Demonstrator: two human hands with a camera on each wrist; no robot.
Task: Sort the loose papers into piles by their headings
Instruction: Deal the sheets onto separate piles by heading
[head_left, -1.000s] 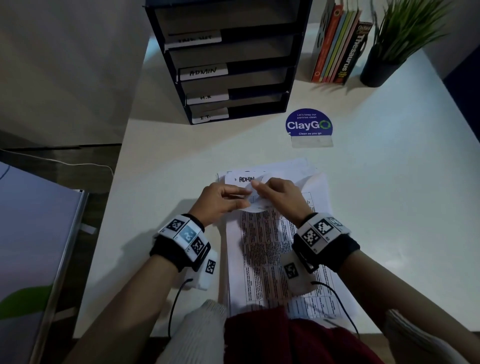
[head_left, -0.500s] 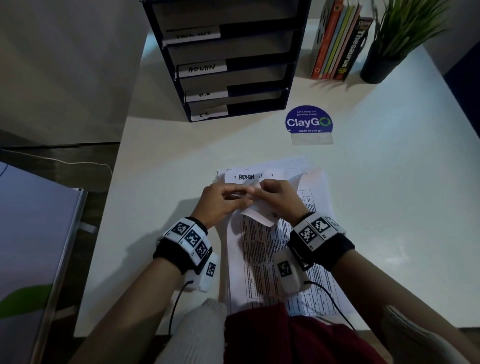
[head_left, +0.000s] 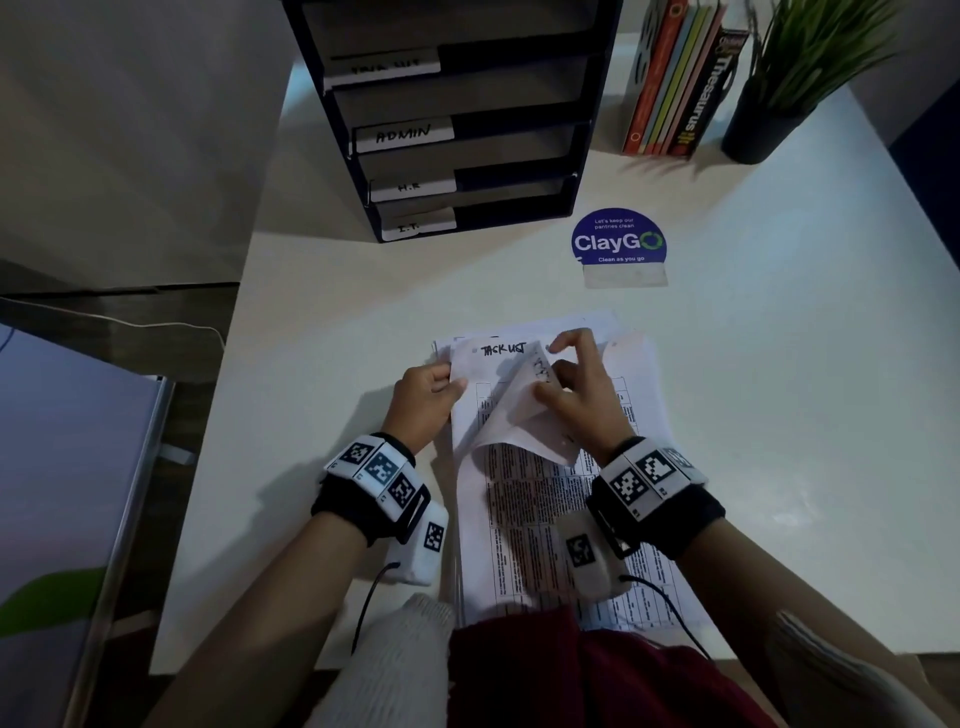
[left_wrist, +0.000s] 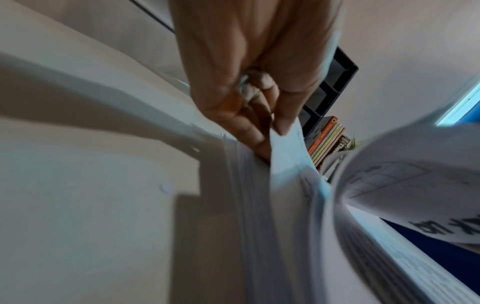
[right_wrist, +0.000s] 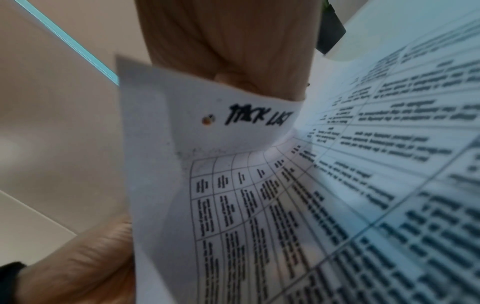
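Observation:
A stack of printed papers (head_left: 540, 525) lies on the white table in front of me. My right hand (head_left: 582, 395) grips the top sheet (head_left: 514, 421) and bends it back toward the right. Under it shows a sheet headed TASK LIST (head_left: 501, 349), seen close up as the heading sheet (right_wrist: 259, 117) in the right wrist view. My left hand (head_left: 423, 397) is at the stack's left edge. In the left wrist view its thumb and fingers (left_wrist: 270, 133) pinch the edge of a sheet (left_wrist: 288, 164) lifted off the stack. The bent-back sheet's heading is hidden.
A dark tiered tray (head_left: 519, 156) stands at the back, with slot labels including ADMIN (head_left: 404, 136), H.R and I.T. A blue ClayGo sign (head_left: 619, 244) stands behind the papers. Books (head_left: 675, 83) and a potted plant (head_left: 769, 114) are at the back right. The table's left edge drops off near the tray.
A sheet headed ADMIN was on top; my right hand has peeled it back rightward, baring the TASK LIST sheet. My left hand has shifted to the stack's left edge.

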